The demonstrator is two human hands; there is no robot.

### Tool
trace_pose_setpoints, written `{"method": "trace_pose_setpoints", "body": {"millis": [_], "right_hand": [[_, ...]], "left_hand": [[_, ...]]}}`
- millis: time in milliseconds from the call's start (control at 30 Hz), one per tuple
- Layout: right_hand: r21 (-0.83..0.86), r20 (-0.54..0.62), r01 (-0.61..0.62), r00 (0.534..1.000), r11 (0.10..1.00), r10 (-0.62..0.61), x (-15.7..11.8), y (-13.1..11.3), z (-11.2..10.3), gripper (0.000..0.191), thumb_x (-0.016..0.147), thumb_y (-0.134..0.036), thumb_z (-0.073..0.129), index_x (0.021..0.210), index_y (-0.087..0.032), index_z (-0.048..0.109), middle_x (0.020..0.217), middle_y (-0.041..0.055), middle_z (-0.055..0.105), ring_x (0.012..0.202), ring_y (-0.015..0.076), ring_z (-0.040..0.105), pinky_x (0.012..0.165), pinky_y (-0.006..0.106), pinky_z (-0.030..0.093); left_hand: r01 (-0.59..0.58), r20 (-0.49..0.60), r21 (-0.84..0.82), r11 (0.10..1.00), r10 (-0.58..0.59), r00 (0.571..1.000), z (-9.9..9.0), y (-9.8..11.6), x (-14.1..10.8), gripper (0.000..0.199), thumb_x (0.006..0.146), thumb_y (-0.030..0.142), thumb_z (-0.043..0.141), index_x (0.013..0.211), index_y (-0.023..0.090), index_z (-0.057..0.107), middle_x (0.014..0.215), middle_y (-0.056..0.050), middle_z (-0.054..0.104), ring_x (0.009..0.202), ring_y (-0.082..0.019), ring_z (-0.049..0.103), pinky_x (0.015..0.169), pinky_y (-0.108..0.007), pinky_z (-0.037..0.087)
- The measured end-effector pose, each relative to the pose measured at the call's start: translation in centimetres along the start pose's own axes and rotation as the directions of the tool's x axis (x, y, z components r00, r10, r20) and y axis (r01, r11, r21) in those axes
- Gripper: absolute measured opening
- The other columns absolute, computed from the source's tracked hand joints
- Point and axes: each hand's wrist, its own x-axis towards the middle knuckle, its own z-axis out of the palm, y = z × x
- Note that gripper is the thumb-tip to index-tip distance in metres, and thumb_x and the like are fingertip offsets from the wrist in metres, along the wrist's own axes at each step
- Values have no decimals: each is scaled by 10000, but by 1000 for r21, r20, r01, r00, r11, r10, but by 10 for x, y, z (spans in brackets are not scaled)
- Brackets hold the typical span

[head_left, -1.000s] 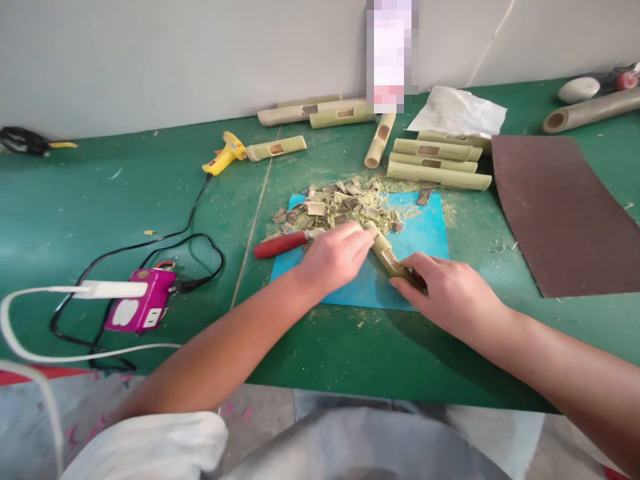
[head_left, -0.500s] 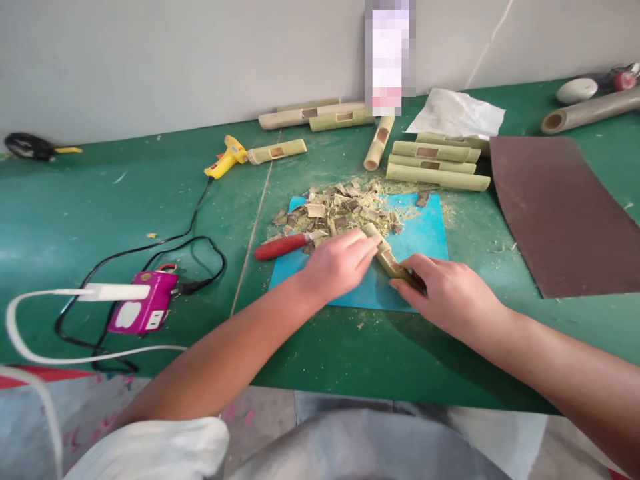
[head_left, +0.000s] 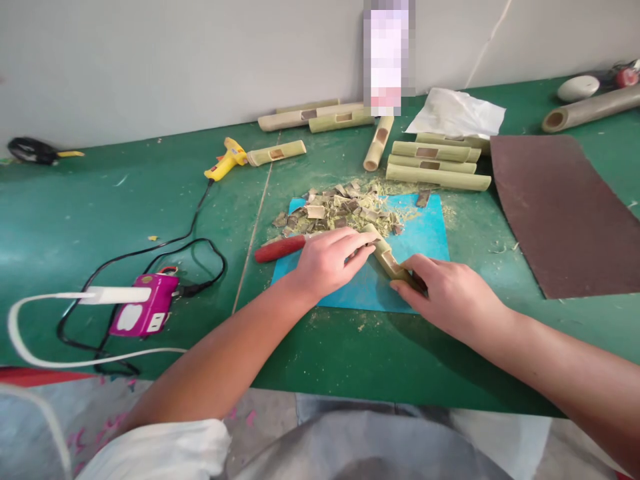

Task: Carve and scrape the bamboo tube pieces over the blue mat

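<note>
A short bamboo tube [head_left: 385, 253] with a rectangular opening cut in its side lies slantwise over a blue sheet [head_left: 425, 227]. My right hand [head_left: 445, 293] is closed around its near end, thumb and fingers gripping the sides. At the far end, my left hand [head_left: 333, 260] has its fingers pinched beside the tube's opening. Something small and dark shows at those fingertips, too little of it to name. Left of that hand lies a red-handled knife [head_left: 280, 248], its blade now mostly hidden. Bamboo chips and shavings [head_left: 345, 207] are heaped beyond both hands.
Several cut bamboo tubes [head_left: 435, 177] lie at the back, some under white paper [head_left: 455, 113]. A brown sheet [head_left: 560, 213] covers the right side. At left are a yellow glue gun [head_left: 227, 160], its black cord and a purple power adapter [head_left: 145, 303].
My left hand has drawn back slightly to the left and its fingers have lifted from over the tube, covering the knife's blade. My right hand and the tube stay in place.
</note>
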Motion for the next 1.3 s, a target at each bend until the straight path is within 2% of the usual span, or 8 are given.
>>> {"method": "trace_pose_setpoints", "body": {"millis": [133, 267, 333, 433, 567, 733, 1133, 1300], "right_hand": [[5, 2, -1, 1000, 1000, 1, 1, -1, 0, 216, 882, -405, 542, 871, -192, 574, 647, -9, 602, 535, 134, 487, 499, 262, 239], [11, 2, -7, 1000, 1000, 7, 2, -2, 0, 235, 887, -423, 537, 884, -192, 581, 658, -8, 612, 543, 138, 499, 497, 265, 242], [7, -1, -6, 1000, 1000, 6, 2, -1, 0, 248, 890, -434, 529, 890, -192, 585, 659, -7, 614, 543, 140, 499, 498, 267, 246], [3, 4, -8, 1000, 1000, 8, 1, -1, 0, 259, 891, -439, 522, 910, -191, 592, 661, -6, 617, 540, 142, 498, 501, 271, 251], [6, 18, -16, 1000, 1000, 16, 0, -1, 0, 257, 892, -433, 520, 931, -190, 594, 669, -5, 624, 550, 146, 507, 503, 273, 256], [3, 29, -27, 999, 1000, 27, 1, -2, 0, 256, 891, -436, 520, 936, -195, 593, 678, -2, 629, 558, 149, 518, 503, 272, 255], [6, 20, -23, 1000, 1000, 23, 1, -2, -1, 235, 884, -432, 520, 891, -204, 577, 646, -6, 610, 535, 140, 502, 492, 267, 237], [3, 14, -12, 1000, 1000, 12, 1, -3, -3, 233, 888, -430, 511, 862, -206, 570, 650, -4, 604, 528, 135, 491, 487, 271, 238]], "left_hand": [[95, -83, -65, 993, -100, 992, 0, 2, -1, 126, 917, 214, 597, 951, 158, 705, 778, -33, 721, 653, -102, 636, 644, -221, 514], [251, -61, -200, 947, -268, 962, -1, 8, 0, 115, 891, 225, 622, 891, 164, 720, 747, -29, 711, 627, -101, 612, 598, -216, 483], [379, -8, -336, 862, -405, 914, -2, 10, 2, 113, 881, 231, 624, 862, 163, 713, 700, -13, 687, 591, -92, 595, 568, -203, 473], [530, 96, -548, 647, -582, 808, -3, 9, 4, 121, 865, 248, 627, 814, 157, 690, 604, 22, 619, 496, -67, 536, 491, -180, 433], [556, 154, -715, 423, -681, 716, -4, 4, 5, 165, 838, 270, 653, 721, 153, 653, 575, 30, 596, 459, -52, 504, 481, -179, 417], [544, 199, -795, 270, -731, 653, -2, 2, 5, 177, 811, 279, 682, 691, 156, 641, 552, 39, 578, 440, -41, 474, 460, -173, 382], [538, 201, -796, 276, -718, 666, -2, 2, 4, 211, 806, 307, 661, 663, 170, 588, 532, 45, 546, 441, -49, 455, 468, -187, 375], [548, 131, -707, 447, -679, 723, -4, 4, 7, 191, 803, 297, 652, 658, 177, 618, 551, 36, 514, 524, -79, 471, 518, -212, 393]]}}
